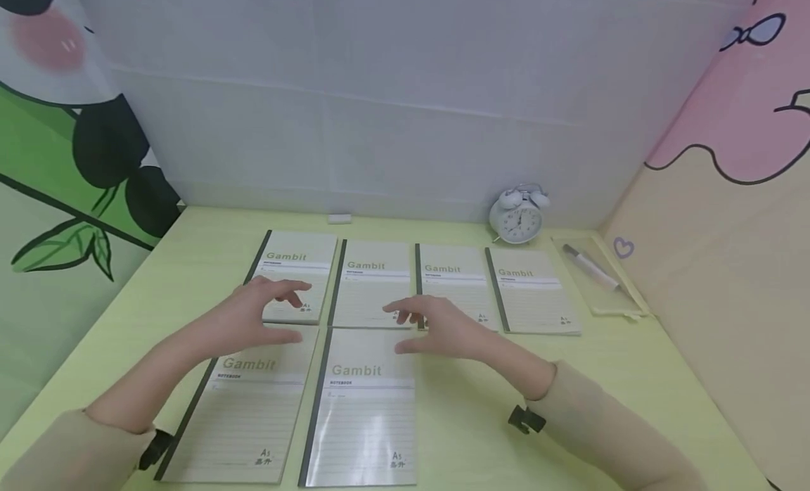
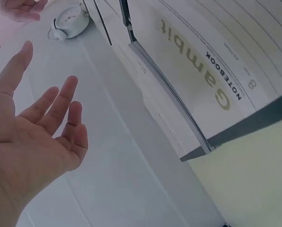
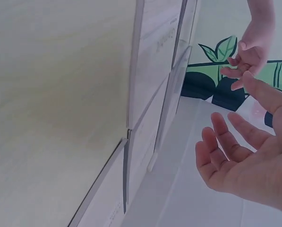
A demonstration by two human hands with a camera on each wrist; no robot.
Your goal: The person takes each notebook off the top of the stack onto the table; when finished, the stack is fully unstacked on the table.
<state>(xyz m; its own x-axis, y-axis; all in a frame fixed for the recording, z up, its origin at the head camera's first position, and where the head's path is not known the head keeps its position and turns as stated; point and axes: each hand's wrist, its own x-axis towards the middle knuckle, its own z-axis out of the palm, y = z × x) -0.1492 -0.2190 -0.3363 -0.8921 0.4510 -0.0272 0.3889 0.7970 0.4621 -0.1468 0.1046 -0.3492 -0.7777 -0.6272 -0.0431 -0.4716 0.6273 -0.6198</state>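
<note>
Both hands hover over notebooks with nothing in them. My left hand, fingers loosely bent and thumb apart, is above the back-left notebook and the front-left notebook. Farther right, my right hand hangs over the front-middle notebook and the lower edges of two back-row notebooks, one left of the other. A further notebook ends the back row at the right. All have "Gambit" covers and dark spines. Each wrist view shows its palm and relaxed fingers, clear of the covers.
A white twin-bell alarm clock stands behind the back row. At the right lies a yellow-edged clear pouch with a pen. A small white block sits by the back wall. Printed side panels flank the yellow table.
</note>
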